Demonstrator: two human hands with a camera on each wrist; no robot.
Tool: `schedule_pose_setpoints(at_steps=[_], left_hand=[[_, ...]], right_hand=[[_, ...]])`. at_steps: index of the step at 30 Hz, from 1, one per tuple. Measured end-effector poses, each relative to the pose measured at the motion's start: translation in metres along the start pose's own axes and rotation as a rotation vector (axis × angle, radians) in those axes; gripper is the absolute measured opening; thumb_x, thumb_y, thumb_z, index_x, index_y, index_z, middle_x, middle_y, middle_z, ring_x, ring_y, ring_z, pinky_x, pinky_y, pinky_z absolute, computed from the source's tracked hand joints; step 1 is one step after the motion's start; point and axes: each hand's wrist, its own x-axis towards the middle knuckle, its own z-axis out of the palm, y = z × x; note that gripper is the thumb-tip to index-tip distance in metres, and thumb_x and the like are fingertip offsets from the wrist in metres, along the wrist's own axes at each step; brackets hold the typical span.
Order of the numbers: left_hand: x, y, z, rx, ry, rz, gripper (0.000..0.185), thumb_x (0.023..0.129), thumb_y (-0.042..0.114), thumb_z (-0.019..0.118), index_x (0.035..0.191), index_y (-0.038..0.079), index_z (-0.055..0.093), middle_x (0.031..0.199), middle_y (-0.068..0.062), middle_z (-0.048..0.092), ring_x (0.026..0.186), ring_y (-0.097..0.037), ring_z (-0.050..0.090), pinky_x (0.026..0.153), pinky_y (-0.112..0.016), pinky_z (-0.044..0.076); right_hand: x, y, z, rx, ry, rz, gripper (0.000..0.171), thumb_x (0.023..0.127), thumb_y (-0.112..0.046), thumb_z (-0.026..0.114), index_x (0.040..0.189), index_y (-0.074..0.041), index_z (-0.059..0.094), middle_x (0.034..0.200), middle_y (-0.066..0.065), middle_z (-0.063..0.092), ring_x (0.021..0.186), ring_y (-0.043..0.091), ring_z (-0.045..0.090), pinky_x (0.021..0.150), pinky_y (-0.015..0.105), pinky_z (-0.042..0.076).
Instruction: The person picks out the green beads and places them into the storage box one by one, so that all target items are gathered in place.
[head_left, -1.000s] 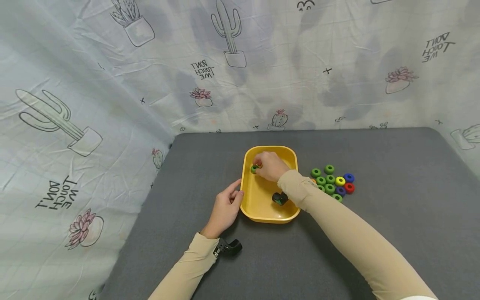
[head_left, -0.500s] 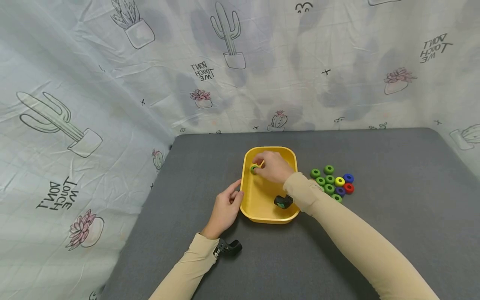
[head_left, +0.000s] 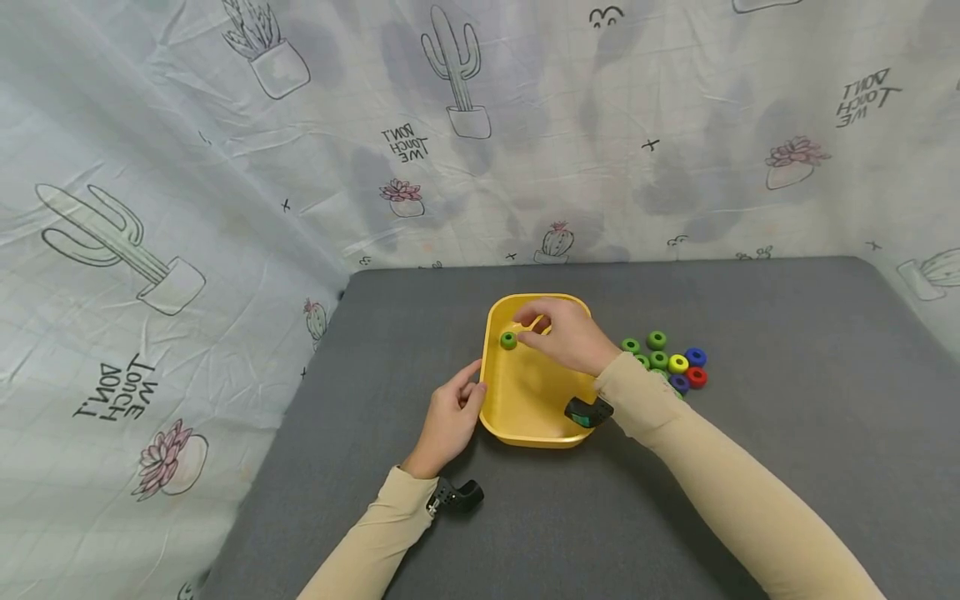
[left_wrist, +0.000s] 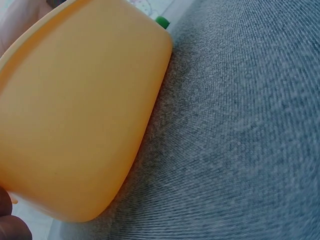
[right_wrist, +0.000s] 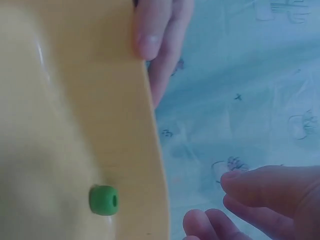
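A yellow plastic tray [head_left: 536,408] stands on the table, with one green bead [head_left: 508,340] lying near its far left corner. In the right wrist view the green bead [right_wrist: 104,200] has a hole through it and sits apart from the fingers. My right hand [head_left: 572,337] is over the tray just right of that bead, thumb and fingertips parted and nothing between them. My left hand [head_left: 448,417] rests its fingers and thumb against the tray's left edge. In the left wrist view its fingertips [left_wrist: 12,229] show at the tray's outer wall [left_wrist: 85,110].
To the tray's right lie several more green beads [head_left: 657,340], a yellow bead [head_left: 678,363], a blue bead [head_left: 695,357], a red bead [head_left: 697,377] and a purple bead [head_left: 679,383]. The right sleeve [head_left: 645,400] partly covers them. A cactus-print curtain [head_left: 555,150] hangs behind the grey table [head_left: 780,350].
My right hand has let go of the green bead in the tray and drawn back to the right, its fingers parting. The left hand stays at the tray's edge.
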Motion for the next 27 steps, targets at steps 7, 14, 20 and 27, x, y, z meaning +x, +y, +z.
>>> schedule_pose_setpoints(at_steps=[7,14,20,27], left_hand=[[-0.001,-0.001,0.0,-0.001,0.001,0.0,0.043,0.108,0.013,0.056,0.15,0.003,0.054,0.072,0.001,0.055,0.06,-0.008,0.047,0.059,-0.021,0.038],[0.0,-0.002,-0.001,-0.003,-0.005,-0.003,0.044,0.108,0.013,0.056,0.151,0.002,0.053,0.078,-0.006,0.063,0.063,-0.009,0.05,0.062,-0.021,0.04],[0.0,-0.001,-0.001,0.006,-0.005,-0.007,0.044,0.108,0.012,0.056,0.151,0.002,0.053,0.078,-0.006,0.063,0.064,-0.009,0.05,0.062,-0.021,0.041],[0.0,-0.001,0.0,0.001,-0.009,-0.008,0.044,0.108,0.013,0.056,0.151,0.002,0.053,0.078,-0.005,0.063,0.064,-0.01,0.051,0.062,-0.022,0.041]], right_hand=[[-0.024,-0.003,-0.011,0.004,0.052,-0.056,0.024,0.096,-0.015,0.077,0.119,-0.009,0.075,0.119,0.014,0.073,0.097,0.025,0.071,0.083,0.043,0.059],[-0.05,-0.001,-0.024,0.001,0.121,-0.079,0.022,0.094,-0.012,0.078,0.115,-0.01,0.076,0.113,0.007,0.073,0.094,0.022,0.069,0.08,0.04,0.058],[-0.073,0.006,-0.034,-0.017,0.163,-0.075,0.02,0.093,-0.011,0.079,0.113,-0.013,0.077,0.107,0.001,0.072,0.089,0.016,0.067,0.075,0.03,0.055],[-0.098,0.017,-0.042,-0.054,0.182,-0.078,0.023,0.092,-0.01,0.08,0.113,-0.017,0.077,0.103,-0.005,0.071,0.086,0.007,0.064,0.076,0.029,0.057]])
